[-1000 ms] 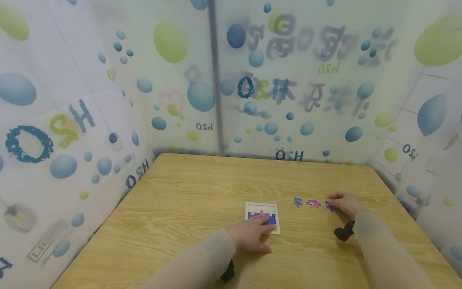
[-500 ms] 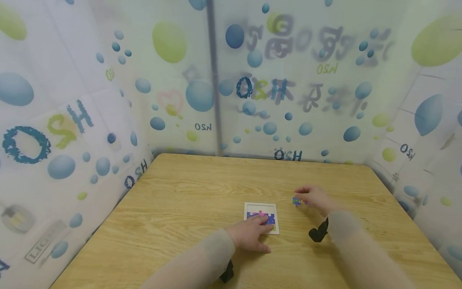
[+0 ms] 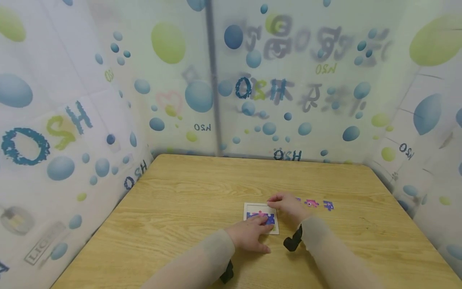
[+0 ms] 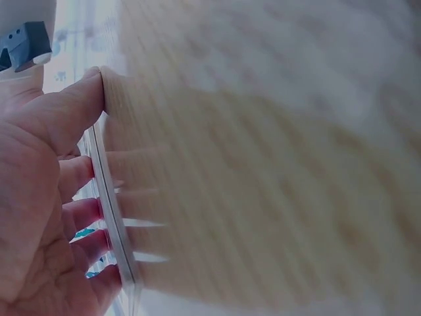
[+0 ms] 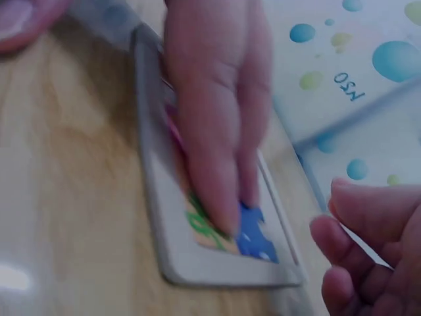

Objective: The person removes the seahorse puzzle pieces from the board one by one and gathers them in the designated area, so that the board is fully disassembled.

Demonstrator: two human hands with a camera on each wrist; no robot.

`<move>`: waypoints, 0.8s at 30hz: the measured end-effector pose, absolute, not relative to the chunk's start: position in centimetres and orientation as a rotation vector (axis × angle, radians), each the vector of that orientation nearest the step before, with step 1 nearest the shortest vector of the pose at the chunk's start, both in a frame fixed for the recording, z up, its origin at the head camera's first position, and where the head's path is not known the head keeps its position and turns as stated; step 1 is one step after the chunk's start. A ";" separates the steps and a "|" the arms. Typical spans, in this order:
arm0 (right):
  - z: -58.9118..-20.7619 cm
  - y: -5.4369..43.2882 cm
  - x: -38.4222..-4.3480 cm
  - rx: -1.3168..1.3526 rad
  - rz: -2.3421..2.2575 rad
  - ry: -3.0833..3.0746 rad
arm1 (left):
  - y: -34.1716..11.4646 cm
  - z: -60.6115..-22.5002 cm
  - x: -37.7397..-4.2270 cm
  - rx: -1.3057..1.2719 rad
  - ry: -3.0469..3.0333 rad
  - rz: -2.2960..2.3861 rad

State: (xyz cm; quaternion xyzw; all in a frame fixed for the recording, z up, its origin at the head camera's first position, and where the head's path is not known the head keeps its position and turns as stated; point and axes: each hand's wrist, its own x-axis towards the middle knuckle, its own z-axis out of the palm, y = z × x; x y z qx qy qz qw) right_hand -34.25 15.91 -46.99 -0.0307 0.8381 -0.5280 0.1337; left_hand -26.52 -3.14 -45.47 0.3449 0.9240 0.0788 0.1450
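Note:
My left hand (image 3: 250, 233) lies across a jigsaw tray (image 3: 278, 224), its fingers spread and pressing the joined blue, pink and orange puzzle pieces (image 5: 255, 240). In the left wrist view the thumb (image 4: 75, 108) stands apart from the other fingers along the tray's edge. My right hand (image 3: 288, 206) is at the tray's far right corner, thumb and index finger pinched together. The puzzle piece there is almost wholly hidden by the fingertips. In the right wrist view those fingers (image 5: 345, 247) are close beside the tray's far side. The tray's upper strip shows bare white.
Right of the tray, loose puzzle pieces lie in a row: a blue one (image 3: 298, 199) partly behind the right hand, a pink one with an eye (image 3: 311, 203), and a blue one (image 3: 328, 205). The wooden table (image 3: 195, 188) meets printed curtains (image 3: 173, 136) at its back.
My right hand has moved left from the rightmost loose piece, over the row, to the tray's corner; a pink bit showed at its fingertips midway. The left hand has stayed on the tray.

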 end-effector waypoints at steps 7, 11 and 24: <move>-47.7 14.4 -33.1 -0.083 -1.488 2.491 | -3.2 -45.6 -26.7 1.036 2.669 0.218; -48.1 14.1 -32.9 -0.068 -1.464 2.537 | -3.2 -45.7 -26.7 1.045 2.668 0.216; -49.1 13.9 -33.2 -0.059 -1.418 2.624 | -3.4 -45.9 -26.7 1.080 2.672 0.184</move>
